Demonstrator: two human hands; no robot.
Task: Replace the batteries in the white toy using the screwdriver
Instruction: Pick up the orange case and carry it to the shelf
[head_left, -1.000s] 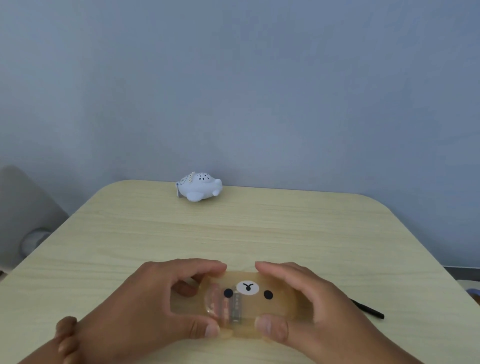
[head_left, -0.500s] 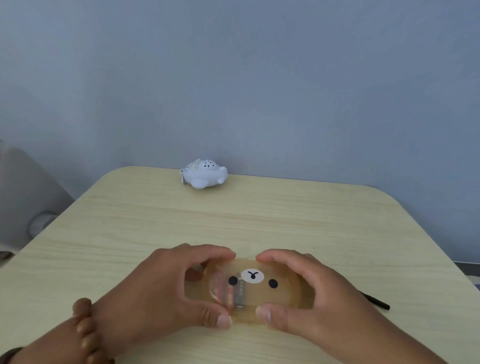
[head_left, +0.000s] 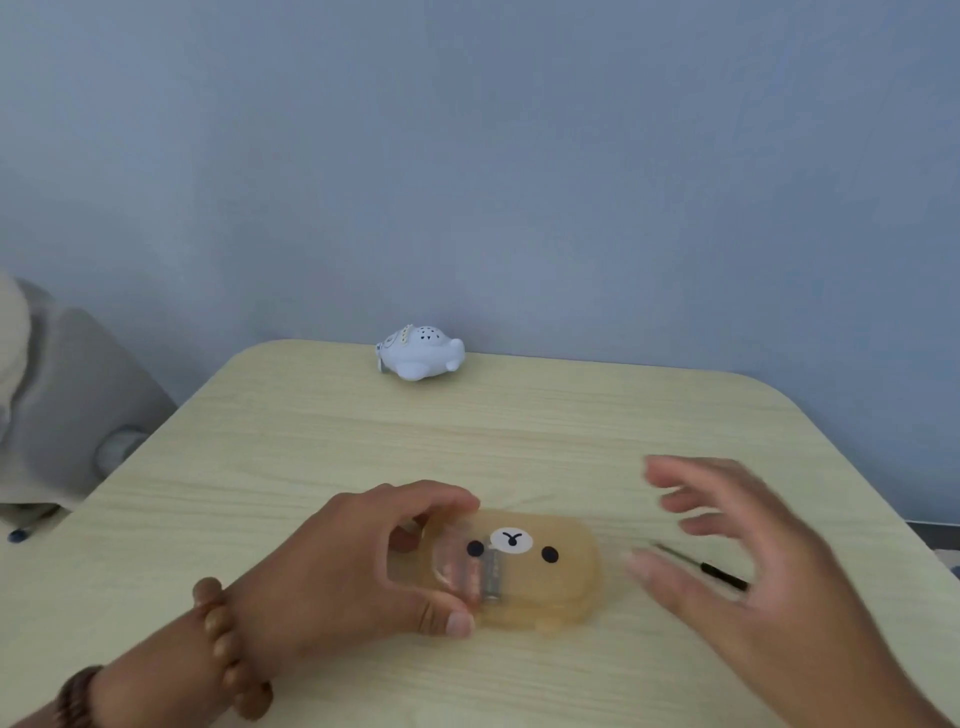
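Toy (head_left: 420, 358) sits untouched at the upper middle of the frame, on the far edge of the table (head_left: 519, 426), well apart from both your hands. Half a second ago both hands clasped the bear case (head_left: 550, 571) at lower centre. Now your right hand (head_left: 753, 571) has let go and swung out to the lower right, fingers spread wide and holding nothing. It hovers over the screwdriver (head_left: 719, 570), which lies on the table just right of the case. The hand is blurred, so I can't tell whether it touches the tool, though it looks clear of it. Your left hand (head_left: 353, 571) keeps its grip on the case's left end, thumb on the near edge and fingers curled over the far edge. Batteries (head_left: 480, 574) show through the lid. My read: you have stopped working the case two-handed and are going for the screwdriver, so work on the toy has not begun.
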